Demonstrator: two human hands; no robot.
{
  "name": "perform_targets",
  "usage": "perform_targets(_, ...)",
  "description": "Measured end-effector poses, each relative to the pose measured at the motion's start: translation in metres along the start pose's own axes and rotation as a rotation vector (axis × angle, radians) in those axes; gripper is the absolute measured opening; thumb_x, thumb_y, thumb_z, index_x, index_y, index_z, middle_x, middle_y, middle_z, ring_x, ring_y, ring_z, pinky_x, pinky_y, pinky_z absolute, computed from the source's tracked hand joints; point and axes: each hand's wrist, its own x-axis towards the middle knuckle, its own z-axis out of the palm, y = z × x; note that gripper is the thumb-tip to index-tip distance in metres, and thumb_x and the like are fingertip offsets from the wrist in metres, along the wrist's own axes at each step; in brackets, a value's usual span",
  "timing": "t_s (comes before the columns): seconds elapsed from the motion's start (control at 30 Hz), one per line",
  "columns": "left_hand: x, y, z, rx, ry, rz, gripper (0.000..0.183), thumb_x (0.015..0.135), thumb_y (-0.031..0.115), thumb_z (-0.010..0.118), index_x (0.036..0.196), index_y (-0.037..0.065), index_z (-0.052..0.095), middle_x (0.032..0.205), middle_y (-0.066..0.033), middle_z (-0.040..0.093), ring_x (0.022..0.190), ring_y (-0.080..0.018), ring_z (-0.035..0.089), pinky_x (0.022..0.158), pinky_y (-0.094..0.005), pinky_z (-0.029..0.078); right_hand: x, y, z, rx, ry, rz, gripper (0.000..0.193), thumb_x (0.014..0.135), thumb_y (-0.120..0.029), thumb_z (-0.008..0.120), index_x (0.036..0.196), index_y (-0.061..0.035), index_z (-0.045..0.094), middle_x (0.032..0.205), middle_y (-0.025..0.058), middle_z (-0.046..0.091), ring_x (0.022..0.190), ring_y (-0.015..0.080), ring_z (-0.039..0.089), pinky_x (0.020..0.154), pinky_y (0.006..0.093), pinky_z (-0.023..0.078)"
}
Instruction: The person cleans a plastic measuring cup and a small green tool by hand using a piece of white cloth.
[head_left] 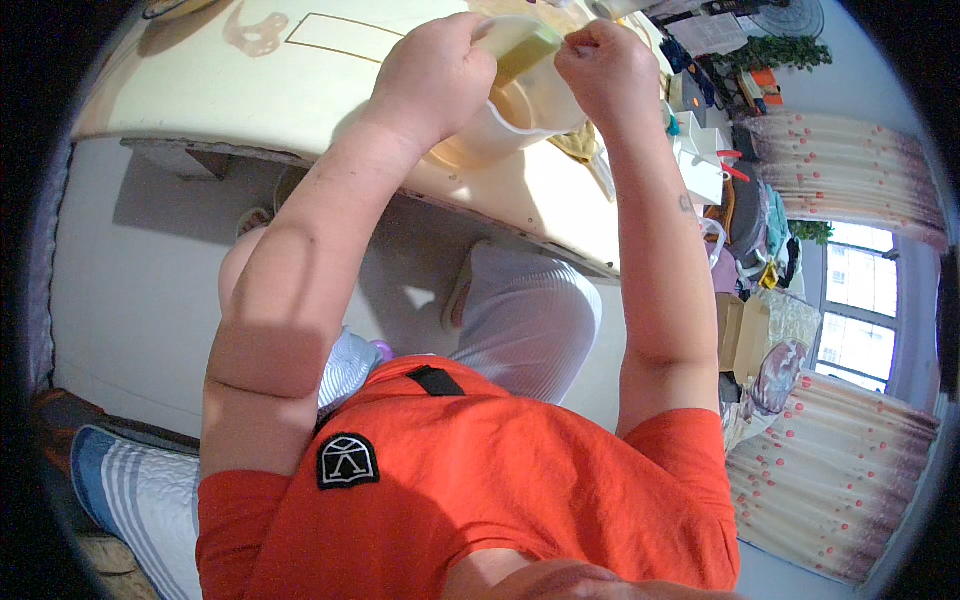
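A translucent plastic tub (540,128) stands on the pale table near its front edge, with something yellowish-brown showing inside. Over its mouth, a flat pale green piece (533,56) is stretched between my two hands; I cannot tell whether it is cloth or sponge. My left hand (432,82) is closed at the green piece's left end, its back toward me. At the other end my right hand (612,75) is closed like a fist, fingertips hidden. Both hands are above the tub's rim.
The table (230,95) has a curved front edge above my knees. To the right of the tub lies a yellowish cloth (575,145). Beyond my right forearm are a white box (698,160) with red handles and a cardboard box (742,335). Patterned curtains (830,470) hang beside a window.
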Motion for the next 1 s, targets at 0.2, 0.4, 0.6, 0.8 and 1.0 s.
perform_targets(0.2, -0.001, 0.002, 0.001, -0.008, -0.001, -0.037, 0.042, 0.084, 0.019, 0.046, 0.117, 0.003, 0.067, 0.109, -0.0242, 0.068, 0.104, -0.0416, 0.064, 0.095, -0.0475, 0.049, 0.020, -0.019, 0.003, 0.100, 0.009, -0.214, 0.008, 0.076, -0.001, 0.072, 0.081, -0.0004, 0.066, 0.080, 0.0172, 0.064, 0.077, 0.0342, 0.065, 0.069, 0.0382, 0.053)
perform_targets(0.4, -0.003, 0.000, 0.014, 0.002, 0.097, -0.040, 0.044, 0.083, 0.020, 0.046, 0.118, 0.000, 0.065, 0.110, -0.0251, 0.068, 0.105, -0.0417, 0.063, 0.097, -0.0477, 0.049, -0.004, -0.011, -0.012, -0.048, -0.073, 0.142, 0.025, 0.078, -0.022, 0.074, 0.095, -0.0033, 0.075, 0.084, 0.0157, 0.073, 0.078, 0.0231, 0.072, 0.071, 0.0322, 0.056)
perform_targets(0.6, -0.002, 0.006, 0.007, 0.020, -0.004, -0.060, 0.045, 0.082, 0.019, 0.046, 0.119, 0.000, 0.065, 0.112, -0.0248, 0.068, 0.106, -0.0417, 0.063, 0.098, -0.0477, 0.048, -0.005, 0.028, -0.033, 0.239, 0.069, 0.262, 0.020, 0.088, -0.017, 0.073, 0.102, -0.0018, 0.075, 0.089, 0.0076, 0.074, 0.080, 0.0102, 0.069, 0.071, 0.0236, 0.055)
perform_targets(0.8, 0.000, 0.001, 0.009, -0.027, 0.032, -0.042, 0.045, 0.082, 0.019, 0.046, 0.119, 0.001, 0.065, 0.111, -0.0244, 0.068, 0.105, -0.0422, 0.063, 0.097, -0.0478, 0.048, 0.013, 0.026, -0.015, 0.490, -0.153, -0.079, 0.015, 0.091, -0.006, 0.070, 0.106, -0.0038, 0.074, 0.099, 0.0062, 0.074, 0.089, 0.0130, 0.069, 0.079, 0.0253, 0.056)
perform_targets(1.0, 0.000, 0.003, 0.004, -0.031, -0.017, -0.024, 0.044, 0.083, 0.019, 0.046, 0.119, 0.003, 0.066, 0.110, -0.0244, 0.068, 0.105, -0.0419, 0.063, 0.096, -0.0475, 0.049, 0.027, 0.000, -0.014, 0.389, -0.210, -0.162, 0.009, 0.081, 0.000, 0.074, 0.089, -0.0004, 0.070, 0.083, 0.0117, 0.067, 0.079, 0.0229, 0.067, 0.071, 0.0321, 0.054)
